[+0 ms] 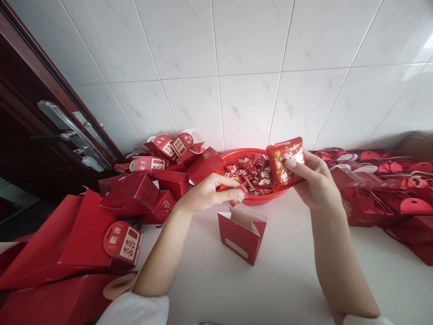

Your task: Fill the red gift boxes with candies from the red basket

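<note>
While our left hand (211, 193) pinched a wrapped sweet (239, 196), our right hand (316, 180) gripped a red packet (282, 158) by its side, presumably to steady it. Just before the basket (259, 200), probably for easy reach, the red bag (239, 237) stood upright on the table (203, 271), mouth upward, its opening's long axis slanting nearer us rightward.
</note>
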`<state>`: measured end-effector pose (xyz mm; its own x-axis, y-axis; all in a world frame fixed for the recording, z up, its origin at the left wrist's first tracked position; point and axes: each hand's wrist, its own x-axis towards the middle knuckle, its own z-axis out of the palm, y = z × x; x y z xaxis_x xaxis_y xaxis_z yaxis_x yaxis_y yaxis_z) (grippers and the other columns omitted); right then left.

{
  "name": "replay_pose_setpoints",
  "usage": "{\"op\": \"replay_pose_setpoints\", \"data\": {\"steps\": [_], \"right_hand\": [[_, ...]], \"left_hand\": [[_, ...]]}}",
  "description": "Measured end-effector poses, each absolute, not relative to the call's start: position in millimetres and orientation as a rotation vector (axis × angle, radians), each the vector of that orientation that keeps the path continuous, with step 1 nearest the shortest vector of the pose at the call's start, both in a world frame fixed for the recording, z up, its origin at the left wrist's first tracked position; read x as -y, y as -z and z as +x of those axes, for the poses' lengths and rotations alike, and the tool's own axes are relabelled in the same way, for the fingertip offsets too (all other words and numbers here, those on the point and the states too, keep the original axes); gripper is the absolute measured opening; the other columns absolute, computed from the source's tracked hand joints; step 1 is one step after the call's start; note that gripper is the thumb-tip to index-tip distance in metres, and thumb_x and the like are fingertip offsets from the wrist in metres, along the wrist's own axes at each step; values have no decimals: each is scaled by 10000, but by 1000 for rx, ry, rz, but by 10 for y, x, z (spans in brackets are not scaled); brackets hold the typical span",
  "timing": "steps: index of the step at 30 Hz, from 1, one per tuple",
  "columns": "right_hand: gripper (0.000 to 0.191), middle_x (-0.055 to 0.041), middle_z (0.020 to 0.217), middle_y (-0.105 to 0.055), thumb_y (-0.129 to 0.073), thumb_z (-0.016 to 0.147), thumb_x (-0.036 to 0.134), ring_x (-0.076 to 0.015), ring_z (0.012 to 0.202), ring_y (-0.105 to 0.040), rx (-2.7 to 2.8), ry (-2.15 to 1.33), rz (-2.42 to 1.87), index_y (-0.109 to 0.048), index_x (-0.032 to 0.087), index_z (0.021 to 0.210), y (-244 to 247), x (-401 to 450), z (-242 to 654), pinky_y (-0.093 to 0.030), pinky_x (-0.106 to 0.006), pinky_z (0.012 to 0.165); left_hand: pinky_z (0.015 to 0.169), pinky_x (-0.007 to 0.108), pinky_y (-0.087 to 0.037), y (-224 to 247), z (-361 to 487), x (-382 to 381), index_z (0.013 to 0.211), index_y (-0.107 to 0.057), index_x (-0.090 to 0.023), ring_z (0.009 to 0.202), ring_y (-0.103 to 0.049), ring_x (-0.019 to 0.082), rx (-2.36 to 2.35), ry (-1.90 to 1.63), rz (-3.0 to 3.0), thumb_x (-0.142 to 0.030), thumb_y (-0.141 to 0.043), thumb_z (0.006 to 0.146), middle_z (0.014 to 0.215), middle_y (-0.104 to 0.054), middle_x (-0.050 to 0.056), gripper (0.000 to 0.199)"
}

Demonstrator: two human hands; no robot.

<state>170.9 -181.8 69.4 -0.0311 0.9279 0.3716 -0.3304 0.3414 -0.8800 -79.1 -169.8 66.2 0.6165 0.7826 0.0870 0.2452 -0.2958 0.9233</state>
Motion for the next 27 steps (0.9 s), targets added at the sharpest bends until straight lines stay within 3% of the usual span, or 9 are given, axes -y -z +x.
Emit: {"op": "replay_pose_setpoints", "data": {"steps": [3,8,12,16,19,27], "right_hand": [[229,-34,921,-787,-844,761,389,-288,956,-744,1247,-1075,-644,-766,260,933,-731,1904,1736,-631,-404,778],[220,-37,924,-787,-845,761,393,-304,983,-739,1272,-1035,-659,-762,258,913,-717,1942,1746,-632,-423,784],[232,-39,934,-786,-837,767,395,-290,931,-747,1265,-1026,-678,-758,256,934,-694,1922,1757,-631,-415,767],[234,-38,902,-779,-845,754,390,-271,858,-744,1251,-1040,-692,-760,246,918,-681,1891,1731,-624,-389,719],[236,-31,868,-770,-850,746,384,-254,813,-734,1243,-1029,-719,-760,244,914,-675,1875,1713,-617,-378,701],[233,-33,891,-765,-835,768,388,-246,823,-722,1276,-954,-768,-760,243,935,-631,1836,1743,-613,-368,702]], "left_hand": [[725,268,-515,-669,-813,1813,941,-807,-181,792,-674,165,-863,-584,2058,-344,-741,864,880,-773,50,192],[657,244,-503,-584,-804,1836,1025,-810,-217,780,-642,138,-839,-622,2195,-303,-768,834,1023,-733,55,213],[752,262,-542,-538,-867,1751,976,-821,-234,901,-668,161,-889,-673,2253,-290,-748,836,1107,-678,64,167],[705,252,-530,-454,-855,1653,927,-820,-218,842,-689,165,-898,-583,2276,-214,-730,822,999,-737,52,138],[741,271,-534,-372,-792,1602,923,-809,-210,800,-695,170,-977,-710,2298,-147,-667,840,892,-770,34,176],[821,314,-547,-308,-718,1555,1052,-784,-202,947,-713,231,-1152,-867,2211,-251,-680,838,1046,-783,62,242]]}}
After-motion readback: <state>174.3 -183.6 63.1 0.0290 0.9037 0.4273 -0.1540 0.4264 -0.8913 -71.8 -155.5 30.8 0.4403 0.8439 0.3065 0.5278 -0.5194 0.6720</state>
